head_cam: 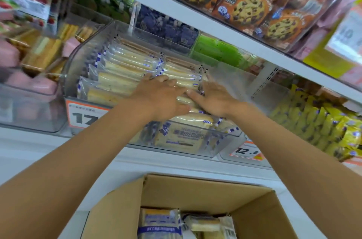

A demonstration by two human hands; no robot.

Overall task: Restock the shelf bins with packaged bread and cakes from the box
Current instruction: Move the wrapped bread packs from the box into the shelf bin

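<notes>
Bread packs [125, 63] on edge in bin [72, 66], long axis crosswise; left hand [159, 97], right hand [214, 100] flat on them, grip wide.

I'd call this a shop aisle, probably a convenience store. White metal shelves [195, 17] carry clear plastic bins [74, 62] packed with wrapped bread slices [125, 66]. Orange-and-white price tags [82, 115] hang at centre, orange chocolate-chip cookie packs [246, 6] fill the upper right, and an open brown cardboard stock box [195, 193] sits at the bottom.
</notes>
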